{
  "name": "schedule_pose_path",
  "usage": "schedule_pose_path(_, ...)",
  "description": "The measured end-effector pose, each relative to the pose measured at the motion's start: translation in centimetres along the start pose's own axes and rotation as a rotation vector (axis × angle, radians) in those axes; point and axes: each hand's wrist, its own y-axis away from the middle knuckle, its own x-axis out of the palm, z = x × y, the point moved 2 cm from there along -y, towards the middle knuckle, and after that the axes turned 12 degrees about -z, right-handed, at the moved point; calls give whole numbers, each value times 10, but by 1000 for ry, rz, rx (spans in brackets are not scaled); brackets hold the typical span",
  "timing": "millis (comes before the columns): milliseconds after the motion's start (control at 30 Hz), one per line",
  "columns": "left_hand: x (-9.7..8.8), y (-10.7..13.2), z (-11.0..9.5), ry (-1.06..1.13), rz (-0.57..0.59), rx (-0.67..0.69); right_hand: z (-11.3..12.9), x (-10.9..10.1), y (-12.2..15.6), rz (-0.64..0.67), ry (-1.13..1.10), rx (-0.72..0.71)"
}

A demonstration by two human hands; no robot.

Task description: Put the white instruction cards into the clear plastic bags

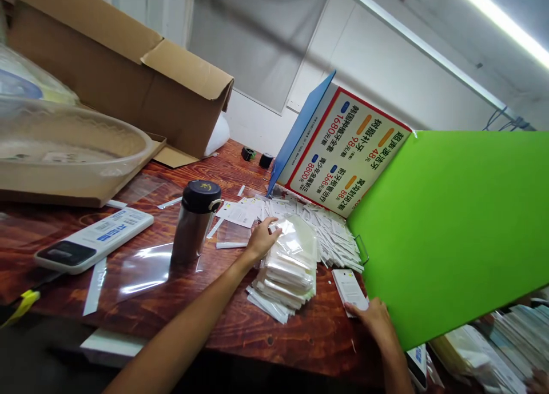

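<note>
My left hand [262,238] is at the upper left corner of a thick stack of clear plastic bags [291,262]. Its bent fingers and thumb close on the edge of the top bag. My right hand [374,321] grips the near end of a white printed card [349,288] at the table's front edge, thumb on top; whether it is one card or a thin pile I cannot tell. Behind the bags spreads a large heap of similar white cards [332,234], against a folded board.
A bright green panel [454,228] rises on the right, joined to a printed board [343,148]. A dark flask [195,219], a white boxy device [94,242] and loose clear film [146,268] lie left. Behind are a plastic basin [77,136], a cardboard box [141,91] and tape rolls [265,160].
</note>
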Motion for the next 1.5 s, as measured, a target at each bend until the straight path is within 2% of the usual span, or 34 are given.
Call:
schedule_pose_path(200,-5,-3,-3,0,-55,-33,3,-2,12,-177,-26,49)
schedule_pose_path(267,-6,-3,-4,2,-55,-7,2,-1,12,-202,-46,58)
schedule_pose_path(467,-7,1,-8,-27,-149,100,-2,4,13,-213,-45,9)
schedule_pose_path(633,-4,-3,-7,130,-88,125,-10,11,11,-252,-136,77)
schedule_pose_path(767,-2,-6,-4,288,-55,87,-15,16,12,-284,-181,80)
schedule_pose_path(933,-3,-6,-3,122,-16,108,-16,20,19,-364,-250,60)
schedule_pose_path(1133,-1,-1,-6,-101,-5,175,-16,23,23,-392,-232,104)
schedule_pose_path(1267,3,0,-2,-137,-19,211,-17,24,20,-357,-241,149)
schedule_pose_path(1400,5,0,1,-133,-7,241,-21,16,20,-357,-313,200)
schedule_pose_path(1500,2,0,-3,-120,8,239,-19,3,26,-413,-519,235)
